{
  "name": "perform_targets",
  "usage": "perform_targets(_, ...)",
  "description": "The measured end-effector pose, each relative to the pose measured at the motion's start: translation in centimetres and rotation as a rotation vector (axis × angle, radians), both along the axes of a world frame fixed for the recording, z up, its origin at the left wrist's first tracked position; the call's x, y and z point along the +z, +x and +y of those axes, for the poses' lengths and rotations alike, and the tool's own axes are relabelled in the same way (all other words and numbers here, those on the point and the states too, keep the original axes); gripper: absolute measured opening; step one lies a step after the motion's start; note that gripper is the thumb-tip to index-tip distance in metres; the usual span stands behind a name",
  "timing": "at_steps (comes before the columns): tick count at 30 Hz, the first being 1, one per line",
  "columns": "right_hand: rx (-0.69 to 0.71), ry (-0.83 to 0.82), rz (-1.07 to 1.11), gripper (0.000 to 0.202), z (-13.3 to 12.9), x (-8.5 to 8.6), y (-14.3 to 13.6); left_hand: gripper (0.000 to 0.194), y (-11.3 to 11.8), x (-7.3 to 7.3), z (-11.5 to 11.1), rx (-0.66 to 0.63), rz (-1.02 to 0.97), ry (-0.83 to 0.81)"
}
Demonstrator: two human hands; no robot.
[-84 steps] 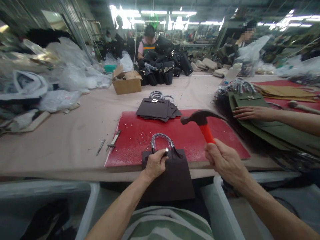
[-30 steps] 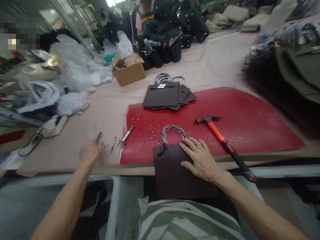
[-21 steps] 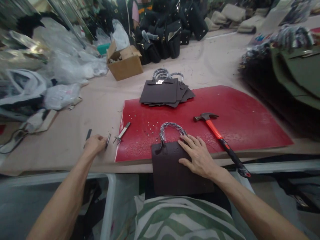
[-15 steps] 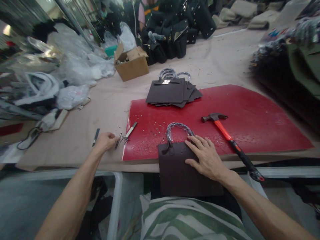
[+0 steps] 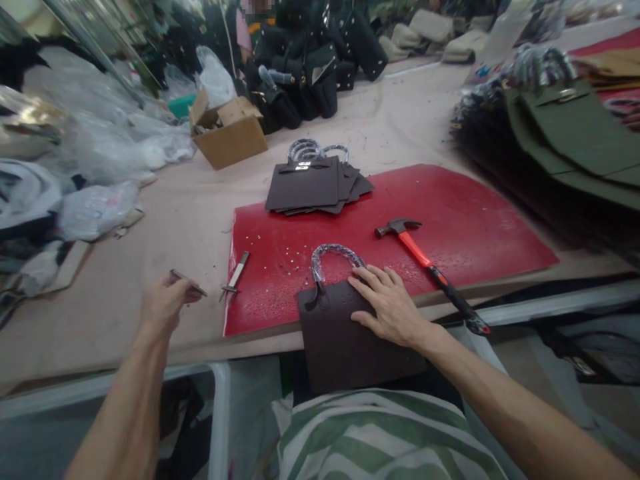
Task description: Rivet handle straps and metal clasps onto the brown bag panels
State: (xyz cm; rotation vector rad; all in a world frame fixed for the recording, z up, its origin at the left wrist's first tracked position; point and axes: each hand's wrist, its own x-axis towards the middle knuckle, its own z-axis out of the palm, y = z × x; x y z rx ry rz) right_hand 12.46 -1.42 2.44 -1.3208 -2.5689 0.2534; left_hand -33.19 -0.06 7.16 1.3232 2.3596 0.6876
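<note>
My left hand [image 5: 167,303] is closed over the table, left of the red mat, with its fingers pinching a slim metal rod [image 5: 199,290] whose exact kind I cannot make out. Flat on a dark brown bag panel [image 5: 345,340] rests my right hand [image 5: 383,303], fingers spread and fingertips close to the base of the handle. That looped handle [image 5: 336,248] is wrapped in clear plastic and stands up from the panel's top edge. The panel overhangs the table's front edge toward my lap. Between my hands, a flat metal tool with a crosspiece [image 5: 237,272] lies at the mat's left edge.
A claw hammer [image 5: 415,250] with a red and black handle lies on the red mat [image 5: 470,227], among scattered small metal bits. Behind are stacked brown panels [image 5: 305,190] and a cardboard box [image 5: 233,140]. Green panels [image 5: 560,133] are piled at right; a person stands far back.
My left hand has moved left, away from the flat metal tool, carrying the slim rod. My right hand stays on the bag panel. The view has swung to the right.
</note>
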Motion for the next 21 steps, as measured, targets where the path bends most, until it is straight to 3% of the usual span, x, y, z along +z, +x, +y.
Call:
perform_targets(3,-0.007,-0.008,0.003,0.065,0.0,0.1,-0.1,0.023,6.4,1.1,-1.5,0.021,-0.625,0.333)
perform_targets(5,-0.009,-0.003,0.006,0.064,0.0,0.1,-0.1,0.034,12.5,1.0,-2.2,-0.083,-0.963,0.370)
perform_targets(8,-0.006,0.012,0.013,0.063,-0.1,0.1,-0.1,0.031,21.2,-0.3,-2.5,-0.264,-1.070,0.372)
perform_targets(10,-0.001,0.024,0.022,0.063,-0.2,0.0,-0.1,0.023,24.9,-1.7,-2.4,-0.345,-1.003,0.384)
perform_targets(12,0.001,0.029,0.033,0.063,-0.2,-0.1,-0.1,0.017,26.6,-3.0,-2.4,-0.388,-0.880,0.397)
perform_targets(15,0.003,0.024,0.049,0.064,-0.2,-0.3,0.0,0.009,26.9,-4.3,-2.6,-0.449,-0.692,0.429)
perform_targets(21,0.006,0.010,0.081,0.065,-0.3,-0.5,0.1,0.007,26.6,-4.8,-3.2,-0.448,-0.603,0.470)
